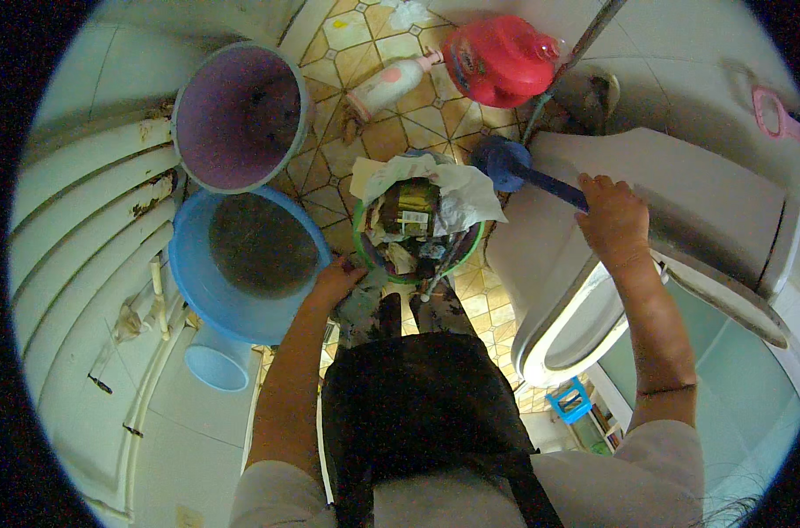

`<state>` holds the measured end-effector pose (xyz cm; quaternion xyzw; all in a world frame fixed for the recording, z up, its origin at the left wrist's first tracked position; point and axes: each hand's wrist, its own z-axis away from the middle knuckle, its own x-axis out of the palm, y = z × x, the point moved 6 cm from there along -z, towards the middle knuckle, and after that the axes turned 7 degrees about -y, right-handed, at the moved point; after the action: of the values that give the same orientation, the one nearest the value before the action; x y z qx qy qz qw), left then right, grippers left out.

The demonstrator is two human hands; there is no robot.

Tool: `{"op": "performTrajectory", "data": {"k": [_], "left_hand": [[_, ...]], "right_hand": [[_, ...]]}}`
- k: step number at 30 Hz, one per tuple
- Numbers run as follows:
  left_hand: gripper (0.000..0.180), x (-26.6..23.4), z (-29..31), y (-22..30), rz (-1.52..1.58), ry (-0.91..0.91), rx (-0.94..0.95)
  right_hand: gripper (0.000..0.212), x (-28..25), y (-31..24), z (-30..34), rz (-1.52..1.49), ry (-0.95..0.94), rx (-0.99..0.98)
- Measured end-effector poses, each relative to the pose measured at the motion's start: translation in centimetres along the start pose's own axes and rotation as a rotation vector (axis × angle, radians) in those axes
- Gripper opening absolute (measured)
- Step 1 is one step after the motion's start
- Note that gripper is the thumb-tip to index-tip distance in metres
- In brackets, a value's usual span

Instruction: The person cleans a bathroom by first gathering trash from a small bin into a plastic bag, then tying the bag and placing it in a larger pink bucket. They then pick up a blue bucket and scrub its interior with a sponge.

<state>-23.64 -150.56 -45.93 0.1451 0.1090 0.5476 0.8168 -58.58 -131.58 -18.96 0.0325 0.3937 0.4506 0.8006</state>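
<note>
My right hand (613, 216) is wrapped round the handle of a blue long-handled tool (549, 183). A round blue head ends the tool, low beside the toilet (540, 246); whether it is a plunger or a brush in a holder I cannot tell. In front of my legs stands a trash bin (481, 238) with a green rim, full of crumpled paper, a dark green package (412, 207) and other waste. Between this bin and a light blue basin (189, 282), my left hand (336, 280) has its fingers curled closed. What they pinch, if anything, is too small to make out.
A purple bucket (239, 119) stands behind the basin, and a small blue bucket (217, 363) in front of it. Farther off on the tiled floor are a pump bottle (391, 86) and a red plastic container (501, 62). Radiator-like white bars (92, 198) run along the left.
</note>
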Motion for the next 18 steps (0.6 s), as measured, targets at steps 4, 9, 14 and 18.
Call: {"op": "performTrajectory", "data": {"k": [4, 9, 14, 18], "left_hand": [[0.069, 0.7, -1.5, 1.0, -0.184, 0.046, -0.021], [0.063, 0.9, -3.5, 1.0, -0.129, 0.075, -0.098], [0.051, 1.0, 2.7, 3.1, 0.067, -0.032, 0.027], [0.039, 2.5, 9.7, 8.1, 0.869, -0.084, 0.073]], "right_hand": [[0.042, -1.8, -1.7, 0.5, -0.197, 0.221, -0.024], [0.034, 2.0, -7.6, -1.0, -0.527, 0.300, -0.259], [0.040, 6.5, -15.8, 1.7, -1.104, -0.134, -0.420], [0.066, 7.7, -23.3, 7.9, -1.363, -0.276, -0.675]]}}
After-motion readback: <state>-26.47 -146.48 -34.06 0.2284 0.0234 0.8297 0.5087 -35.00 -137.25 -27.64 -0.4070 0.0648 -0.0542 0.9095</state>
